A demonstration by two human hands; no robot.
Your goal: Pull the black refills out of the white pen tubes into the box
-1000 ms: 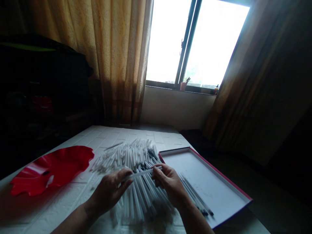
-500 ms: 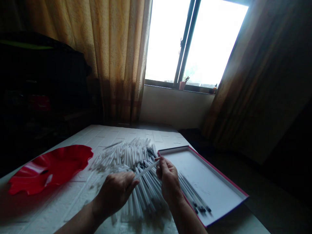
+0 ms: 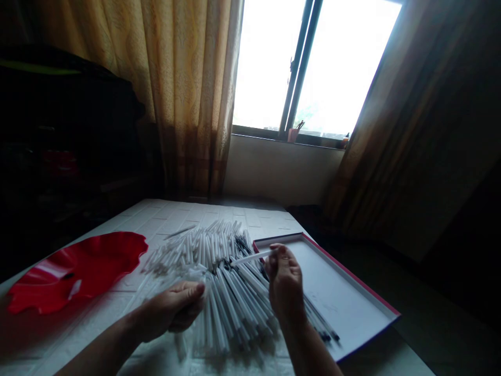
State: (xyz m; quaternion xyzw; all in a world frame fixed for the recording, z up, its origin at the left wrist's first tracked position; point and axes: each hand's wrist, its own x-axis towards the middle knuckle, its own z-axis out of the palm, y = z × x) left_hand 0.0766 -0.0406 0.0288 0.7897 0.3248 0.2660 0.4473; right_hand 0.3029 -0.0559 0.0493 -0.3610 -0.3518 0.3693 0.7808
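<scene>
My right hand (image 3: 285,284) is above the near-left edge of a shallow white tray with a red rim (image 3: 352,277), pinching one end of a pale pen barrel (image 3: 252,258). The barrel points left, over a spread pile of similar translucent pen barrels (image 3: 223,308), some with dark ends. My left hand (image 3: 174,309) is closed beside the pile's near-left side, thumb laid over curled fingers; whether anything small is inside is hidden. Several dark-tipped pens (image 3: 319,316) lie along the tray's near-left side, partly covered by my right forearm.
A red wavy-rimmed dish (image 3: 78,269) stands at the left of the white brick-patterned table (image 3: 168,214). Behind are yellow curtains (image 3: 188,94) and a bright window (image 3: 344,62), with a pink cup (image 3: 293,135) on its sill. The tray's right edge overlooks the dark floor.
Both hands held the pen barrel between them; my left hand has come off it and drawn back left. My right hand has moved right with the barrel, toward the tray.
</scene>
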